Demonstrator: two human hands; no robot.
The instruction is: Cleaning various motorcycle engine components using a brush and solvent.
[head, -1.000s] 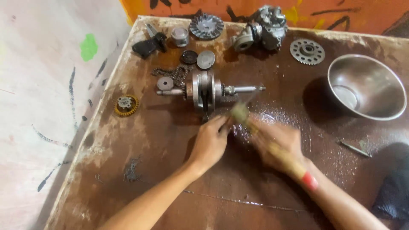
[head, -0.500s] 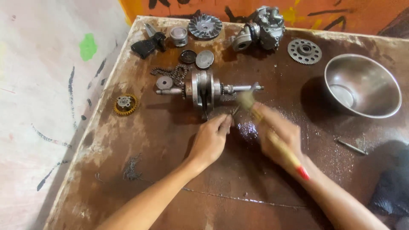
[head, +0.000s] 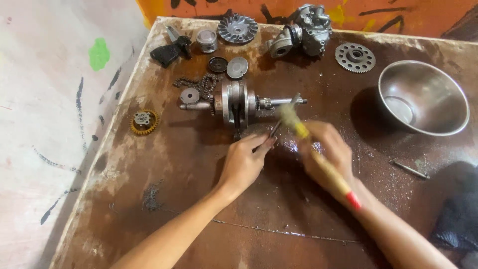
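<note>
Two hands work at the counter (head: 149, 199) centre: the left hand (head: 244, 162) pinches a small dark part (head: 275, 128) just at 6 o'clock of the crankshaft (head: 236, 102), the right hand (head: 328, 154) grips a yellow-handled brush (head: 318, 159). Scrubbing looks underway; steady strokes along the part seem called for.

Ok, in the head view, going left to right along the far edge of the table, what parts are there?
Black handle piece → small piston → finned round disc → carburetor body → toothed sprocket → steel bowl, set a bit nearer.
</note>
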